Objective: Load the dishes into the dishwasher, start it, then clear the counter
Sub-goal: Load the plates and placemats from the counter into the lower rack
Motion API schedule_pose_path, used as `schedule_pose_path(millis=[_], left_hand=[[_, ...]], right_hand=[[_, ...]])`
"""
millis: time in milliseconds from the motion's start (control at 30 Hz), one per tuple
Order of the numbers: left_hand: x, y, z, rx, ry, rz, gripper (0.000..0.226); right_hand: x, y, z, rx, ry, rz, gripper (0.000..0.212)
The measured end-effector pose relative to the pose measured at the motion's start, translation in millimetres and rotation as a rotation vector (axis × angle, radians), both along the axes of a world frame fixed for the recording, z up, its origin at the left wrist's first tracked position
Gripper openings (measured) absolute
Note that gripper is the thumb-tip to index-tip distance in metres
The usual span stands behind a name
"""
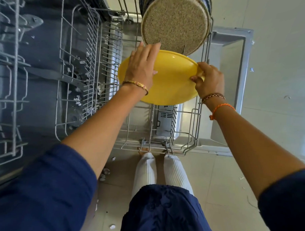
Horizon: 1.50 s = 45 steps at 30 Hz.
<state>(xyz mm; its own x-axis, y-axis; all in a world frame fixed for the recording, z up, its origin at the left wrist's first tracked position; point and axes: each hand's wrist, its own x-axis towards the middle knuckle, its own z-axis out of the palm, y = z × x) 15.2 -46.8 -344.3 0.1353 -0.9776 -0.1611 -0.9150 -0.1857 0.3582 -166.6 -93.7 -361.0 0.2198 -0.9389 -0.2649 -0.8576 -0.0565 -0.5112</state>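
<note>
A yellow plate (172,81) stands tilted over the pulled-out lower dishwasher rack (194,127). My right hand (210,79) pinches its right rim with curled fingers and thumb. My left hand (142,66) lies on the plate's left side with fingers stretched toward the back, the fingertips near a speckled beige plate (175,23). That speckled plate stands upright in the rack's far end with further plates stacked behind it.
The upper rack (75,64) is pulled out at left, above the dark dishwasher interior. The open door (237,84) lies flat under the lower rack. Bits of torn paper lie on the tiled floor (232,188) and in the machine. My legs stand close to the rack's near edge.
</note>
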Motion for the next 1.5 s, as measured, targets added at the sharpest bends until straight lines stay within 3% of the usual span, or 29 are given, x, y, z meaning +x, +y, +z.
schedule_pose_path(millis=[167, 300, 433, 633, 700, 800, 933, 1067, 1200, 1333, 1400, 1500], left_hand=[[-7.5, -22.3, -10.6, 0.069, -0.071, -0.004, 0.079], [-10.2, -17.0, -13.6, 0.021, -0.055, 0.021, 0.082], [-0.8, 12.1, -19.4, -0.149, 0.002, 0.036, 0.083], [4.7, 28.7, -25.7, -0.221, -0.014, 0.045, 0.086], [1.5, 30.2, -24.5, -0.223, -0.009, 0.05, 0.084], [-6.6, 34.2, -21.0, -0.25, 0.011, 0.065, 0.077], [-16.3, 44.8, -9.2, -0.462, 0.114, 0.088, 0.049], [-33.5, 75.0, 50.5, -0.685, 0.28, 0.303, 0.023], [-51.0, 126.1, 141.7, -0.743, 0.374, 0.427, 0.009], [-72.3, 176.8, 219.0, -0.66, 0.645, 0.569, 0.018], [-78.0, 212.0, 247.8, -0.685, 0.722, 0.67, 0.021], [-81.0, 266.7, 278.6, -0.795, 0.801, 0.866, 0.014]], right_hand=[[0.9, -19.9, -9.3, 0.069, 0.069, -0.027, 0.036], [-0.3, -13.0, -10.0, 0.092, 0.002, -0.047, 0.041], [-7.1, 4.5, -6.3, 0.034, -0.18, -0.009, 0.064], [-15.1, 14.4, -9.4, -0.027, -0.18, 0.032, 0.083], [-16.6, 21.4, -10.7, -0.118, -0.223, 0.02, 0.079], [-17.0, 35.2, -13.6, -0.328, -0.278, -0.007, 0.05], [-7.6, 52.5, -4.8, -0.459, -0.376, -0.065, 0.034], [5.7, 55.0, 48.8, -0.519, -0.507, -0.134, 0.014], [16.8, 68.4, 162.2, -0.477, -0.686, -0.186, 0.014], [23.8, 112.2, 255.6, -0.249, -0.869, -0.033, 0.015], [31.6, 147.1, 291.4, -0.129, -0.973, 0.117, 0.006], [52.7, 200.0, 334.4, 0.045, -1.077, 0.28, 0.008]])
